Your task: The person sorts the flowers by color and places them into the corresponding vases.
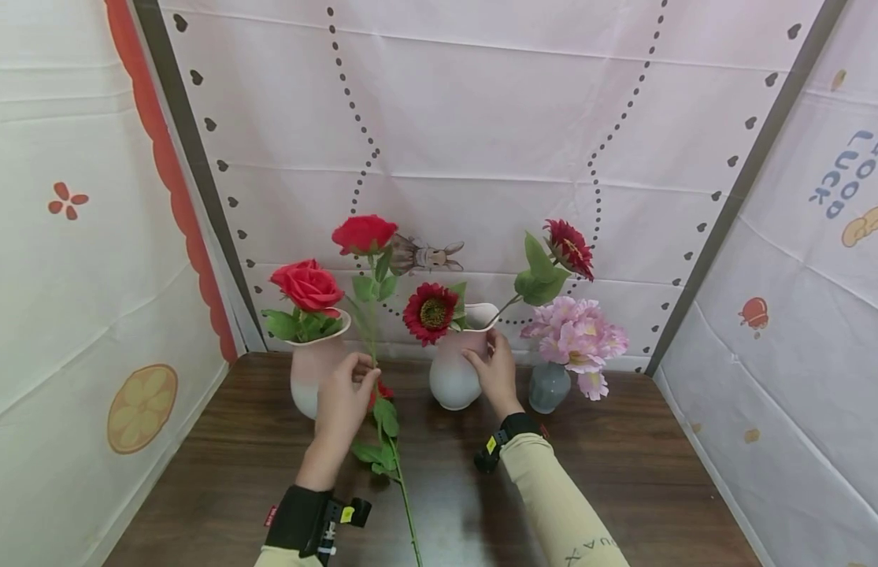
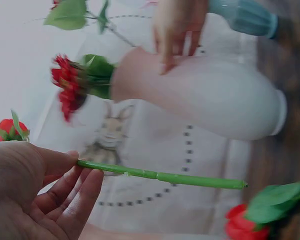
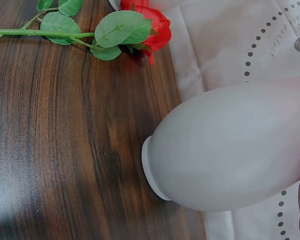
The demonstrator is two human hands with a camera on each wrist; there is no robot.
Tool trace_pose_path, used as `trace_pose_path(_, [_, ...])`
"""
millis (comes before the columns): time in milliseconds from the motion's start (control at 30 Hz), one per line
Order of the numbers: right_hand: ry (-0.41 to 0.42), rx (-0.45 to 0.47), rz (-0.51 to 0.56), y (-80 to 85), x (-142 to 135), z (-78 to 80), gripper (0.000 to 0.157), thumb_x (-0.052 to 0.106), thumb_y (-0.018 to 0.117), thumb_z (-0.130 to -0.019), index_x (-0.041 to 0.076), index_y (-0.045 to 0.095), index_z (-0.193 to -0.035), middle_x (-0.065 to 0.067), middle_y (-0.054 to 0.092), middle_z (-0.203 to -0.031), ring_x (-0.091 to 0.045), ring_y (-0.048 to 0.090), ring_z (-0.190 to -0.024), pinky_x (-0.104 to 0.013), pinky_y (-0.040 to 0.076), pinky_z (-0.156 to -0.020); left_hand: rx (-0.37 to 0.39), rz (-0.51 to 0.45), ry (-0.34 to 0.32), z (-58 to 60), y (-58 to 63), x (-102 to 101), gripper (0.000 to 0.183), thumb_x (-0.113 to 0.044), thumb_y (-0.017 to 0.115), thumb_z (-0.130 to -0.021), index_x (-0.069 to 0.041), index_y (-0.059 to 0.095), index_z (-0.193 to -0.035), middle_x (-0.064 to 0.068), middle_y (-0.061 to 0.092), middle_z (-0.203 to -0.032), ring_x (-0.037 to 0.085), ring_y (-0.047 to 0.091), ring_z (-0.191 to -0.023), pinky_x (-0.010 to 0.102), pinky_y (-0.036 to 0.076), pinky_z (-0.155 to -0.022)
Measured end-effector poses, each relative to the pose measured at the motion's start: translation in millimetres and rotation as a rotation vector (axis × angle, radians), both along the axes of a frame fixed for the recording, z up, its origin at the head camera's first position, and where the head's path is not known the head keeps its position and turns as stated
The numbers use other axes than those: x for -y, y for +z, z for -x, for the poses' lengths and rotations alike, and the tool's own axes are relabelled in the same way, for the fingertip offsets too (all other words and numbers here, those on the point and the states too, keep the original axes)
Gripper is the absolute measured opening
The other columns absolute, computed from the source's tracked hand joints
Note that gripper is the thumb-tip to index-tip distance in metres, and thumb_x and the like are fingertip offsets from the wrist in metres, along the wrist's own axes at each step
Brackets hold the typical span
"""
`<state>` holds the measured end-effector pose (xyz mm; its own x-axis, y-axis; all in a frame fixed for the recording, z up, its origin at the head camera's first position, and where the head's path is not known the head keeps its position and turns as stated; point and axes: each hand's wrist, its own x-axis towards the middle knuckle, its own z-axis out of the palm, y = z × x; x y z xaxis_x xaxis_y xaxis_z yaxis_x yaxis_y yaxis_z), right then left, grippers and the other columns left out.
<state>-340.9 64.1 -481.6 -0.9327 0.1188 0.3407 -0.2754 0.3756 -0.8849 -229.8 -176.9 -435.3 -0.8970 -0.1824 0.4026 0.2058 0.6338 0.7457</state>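
My left hand (image 1: 346,394) pinches the green stem (image 2: 160,176) of an upright red rose (image 1: 364,235) between thumb and fingers. The stem's cut end points down, beside the middle vase (image 1: 453,370). Holding that pink-and-white vase near its neck is my right hand (image 1: 497,370), with thumb and fingers on its right side. Two dark red sunflower-like blooms stand in the vase, one (image 1: 431,313) leaning left and the other (image 1: 569,249) rising right. In the right wrist view, the vase's lower body (image 3: 230,150) fills much of the picture, and only a bit of the hand shows.
Another pink-and-white vase (image 1: 307,374) with a red rose (image 1: 307,285) stands left. A small blue-grey vase (image 1: 550,387) with pink flowers (image 1: 576,335) stands right. Another red rose lies on the brown table (image 1: 609,488), its stem (image 1: 406,504) toward the front. Printed cloth (image 1: 481,118) hangs behind.
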Motion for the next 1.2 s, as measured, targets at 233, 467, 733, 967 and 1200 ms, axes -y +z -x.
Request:
trace_pose_path(233, [-0.002, -0.004, 0.004, 0.3, -0.1, -0.5, 0.064, 0.018, 0.077, -0.088, -0.002, 0.047, -0.141, -0.023, 0.052, -0.143, -0.036, 0.049, -0.136, -0.048, 0.044, -0.117, -0.221, 0.001, 0.039, 0.2, 31.7, 10.6, 0.016, -0.014, 0.07, -0.094, 0.0, 0.067, -0.102, 0.019, 0.073, -0.097, 0.033, 0.071, -0.09, 0.049, 0.061, -0.082])
trace_pose_path(467, [-0.004, -0.001, 0.005, 0.1, 0.1, -0.4, 0.063, 0.017, 0.077, -0.087, -0.002, 0.048, -0.14, -0.024, 0.053, -0.141, -0.036, 0.05, -0.136, -0.049, 0.044, -0.117, -0.395, -0.067, 0.091, 7.1, 50.2, 20.7, 0.016, -0.013, 0.071, -0.092, -0.001, 0.067, -0.103, 0.015, 0.072, -0.097, 0.025, 0.071, -0.089, 0.001, 0.052, -0.069])
trace_pose_path(733, [-0.006, 0.0, 0.002, 0.1, 0.4, 0.7, 0.063, 0.019, 0.078, -0.087, -0.002, 0.049, -0.139, -0.024, 0.053, -0.142, -0.036, 0.05, -0.136, -0.05, 0.043, -0.117, -0.44, -0.088, 0.138, 14.8, 76.2, 32.6, 0.019, -0.015, 0.068, -0.095, 0.0, 0.066, -0.106, 0.017, 0.069, -0.099, 0.02, 0.065, -0.088, -0.006, 0.04, -0.069])
trace_pose_path(967, [-0.006, -0.003, 0.0, -0.5, -0.1, 2.8, 0.062, 0.018, 0.078, -0.087, -0.002, 0.049, -0.138, -0.024, 0.054, -0.14, -0.037, 0.05, -0.135, -0.05, 0.044, -0.116, -0.472, -0.107, 0.148, 24.1, 86.5, 39.3, 0.022, -0.016, 0.067, -0.096, 0.002, 0.064, -0.109, 0.018, 0.067, -0.1, 0.014, 0.057, -0.084, 0.005, 0.04, -0.069])
trace_pose_path(1200, [-0.014, -0.005, 0.003, -1.3, 0.2, 3.5, 0.062, 0.018, 0.078, -0.087, -0.003, 0.049, -0.138, -0.025, 0.054, -0.14, -0.037, 0.05, -0.135, -0.05, 0.045, -0.115, -0.486, -0.079, 0.219, 33.5, 89.0, 47.6, 0.023, -0.019, 0.066, -0.097, -0.001, 0.066, -0.111, 0.016, 0.07, -0.104, 0.022, 0.062, -0.087, 0.007, 0.04, -0.07])
